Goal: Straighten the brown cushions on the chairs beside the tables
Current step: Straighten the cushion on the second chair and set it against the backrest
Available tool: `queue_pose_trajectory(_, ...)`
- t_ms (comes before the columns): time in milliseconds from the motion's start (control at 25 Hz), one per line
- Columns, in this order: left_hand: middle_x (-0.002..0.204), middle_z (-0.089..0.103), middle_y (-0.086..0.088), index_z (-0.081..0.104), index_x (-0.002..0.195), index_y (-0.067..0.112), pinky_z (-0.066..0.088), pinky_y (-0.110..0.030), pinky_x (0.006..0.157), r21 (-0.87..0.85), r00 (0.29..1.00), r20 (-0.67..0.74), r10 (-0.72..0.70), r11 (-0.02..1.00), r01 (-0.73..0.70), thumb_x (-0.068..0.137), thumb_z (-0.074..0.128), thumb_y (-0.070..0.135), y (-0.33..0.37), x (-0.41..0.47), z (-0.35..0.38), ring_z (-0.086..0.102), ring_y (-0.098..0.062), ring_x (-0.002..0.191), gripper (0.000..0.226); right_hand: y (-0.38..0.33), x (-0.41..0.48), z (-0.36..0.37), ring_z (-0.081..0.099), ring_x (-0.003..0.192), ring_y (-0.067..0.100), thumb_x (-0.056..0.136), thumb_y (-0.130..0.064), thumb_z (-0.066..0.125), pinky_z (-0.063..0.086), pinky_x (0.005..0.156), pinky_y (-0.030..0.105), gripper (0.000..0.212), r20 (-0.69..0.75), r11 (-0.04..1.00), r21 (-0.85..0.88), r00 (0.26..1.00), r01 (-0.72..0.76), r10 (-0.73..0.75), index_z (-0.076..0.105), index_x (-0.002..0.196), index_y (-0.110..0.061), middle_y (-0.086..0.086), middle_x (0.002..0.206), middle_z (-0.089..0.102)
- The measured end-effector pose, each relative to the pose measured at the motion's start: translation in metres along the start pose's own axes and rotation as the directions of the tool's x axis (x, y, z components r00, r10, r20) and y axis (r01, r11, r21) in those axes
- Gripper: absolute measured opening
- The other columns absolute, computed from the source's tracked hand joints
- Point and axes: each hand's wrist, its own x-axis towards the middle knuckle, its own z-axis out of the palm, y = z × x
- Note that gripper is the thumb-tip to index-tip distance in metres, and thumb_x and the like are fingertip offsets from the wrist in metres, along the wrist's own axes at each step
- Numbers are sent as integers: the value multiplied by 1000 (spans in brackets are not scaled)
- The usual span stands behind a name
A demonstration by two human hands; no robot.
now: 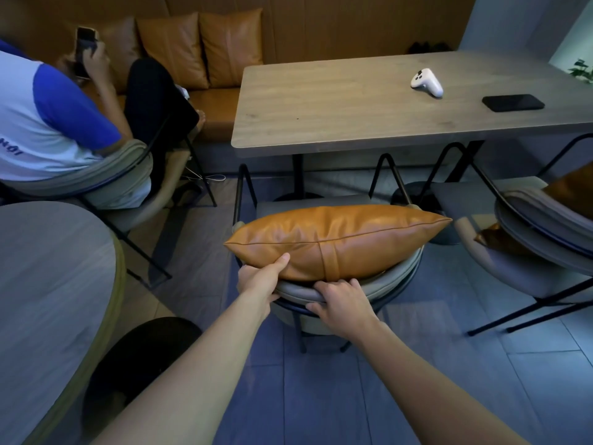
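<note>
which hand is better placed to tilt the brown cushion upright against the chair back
Left, probably. The left hand already pinches the brown cushion at its lower left edge, thumb on the leather. The right hand grips the chair backrest below it, steadying the chair.

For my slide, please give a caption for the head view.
Left hand grips a brown cushion atop the chair backrest; right hand holds the backrest.

A brown cushion (337, 242) lies across the curved back of a grey chair (321, 292) pulled up to the wooden counter (337, 110). The left hand (261, 277) grips the cushion's lower left edge, thumb on top. The right hand (341, 301) clasps the chair's backrest just beneath it.
</note>
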Motion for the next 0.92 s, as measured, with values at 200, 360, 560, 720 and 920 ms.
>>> queue_pose_trajectory(200, 122, 64, -6, 54, 129, 11, 59, -46, 88, -32, 998, -20, 58, 998, -58, 68, 91, 36, -8, -7, 2, 62, -26, 105, 76, 15, -3, -4, 62, 105, 26, 89, -69, 50, 29, 81, 38, 51, -49, 996, 51, 996, -70, 73, 67, 115, -29, 0, 100, 75)
queue_pose_trajectory(360, 119, 67, -8, 56, 126, 10, 61, -46, 83, -2, 997, -58, 60, 998, -60, 67, 91, 37, -10, -9, -6, 64, -27, 104, 74, 3, -6, 0, 61, 102, 24, 88, -69, 54, 20, 74, 35, 49, -63, 987, 134, 993, -93, 102, 72, 106, -28, 0, 93, 75)
queue_pose_trajectory(560, 115, 67, -7, 58, 124, 10, 61, -46, 81, -27, 995, -90, 51, 998, -53, 66, 92, 34, -8, -6, -9, 64, -27, 102, 71, -4, -7, 1, 59, 99, 22, 87, -69, 55, 21, 74, 35, 44, -53, 980, 148, 988, -136, 145, 73, 98, -30, -2, 88, 74)
queue_pose_trajectory(720, 109, 66, -3, 59, 120, 11, 62, -43, 77, -31, 994, -94, 59, 998, -62, 66, 92, 34, -6, -5, -5, 63, -23, 94, 68, 1, -5, -3, 58, 100, 19, 87, -67, 56, 21, 77, 35, 41, -41, 976, 176, 990, -126, 135, 72, 94, -30, -5, 85, 72)
queue_pose_trajectory(920, 110, 63, -3, 57, 119, 12, 60, -47, 84, -50, 997, -68, 34, 998, -37, 68, 91, 34, -5, -6, -1, 60, -25, 97, 66, 10, -5, -5, 56, 95, 19, 92, -61, 55, 22, 81, 36, 35, -6, 966, 242, 996, -90, 94, 66, 79, -30, -5, 77, 67)
